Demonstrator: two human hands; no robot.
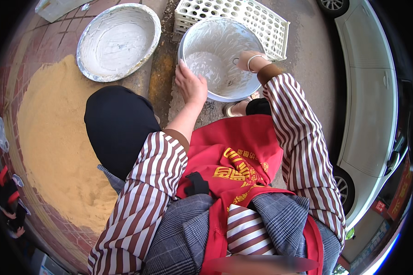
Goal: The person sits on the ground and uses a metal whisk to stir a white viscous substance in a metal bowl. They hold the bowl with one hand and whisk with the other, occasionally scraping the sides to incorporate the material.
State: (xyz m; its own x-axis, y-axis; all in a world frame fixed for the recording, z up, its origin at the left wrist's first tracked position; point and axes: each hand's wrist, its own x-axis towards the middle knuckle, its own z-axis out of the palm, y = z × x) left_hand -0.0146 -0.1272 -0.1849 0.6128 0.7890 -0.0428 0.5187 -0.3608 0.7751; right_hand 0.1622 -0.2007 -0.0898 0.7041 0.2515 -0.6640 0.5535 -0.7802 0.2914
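Observation:
A large white plastic bucket (217, 97) stands before me, tilted towards me, its inner wall smeared with pale grey paste (206, 68). My left hand (192, 82) grips its near left rim, with the fingers along the outside. Inside the bucket, near the right wall, my right hand (250, 61) is closed around a small tool. Only a bit of bent metal (235, 61) shows beside the fingers; the rest is hidden. Left of the bucket lies a wide oval basin (118, 44), its inside coated with the same kind of pale paste.
White perforated plastic crates (275, 37) stand behind the bucket. A heap of yellow sand-like material (62, 147) covers the paving on the left. A white car (368, 86) is parked at the right. Another person's hand (20, 231) shows at the far left edge.

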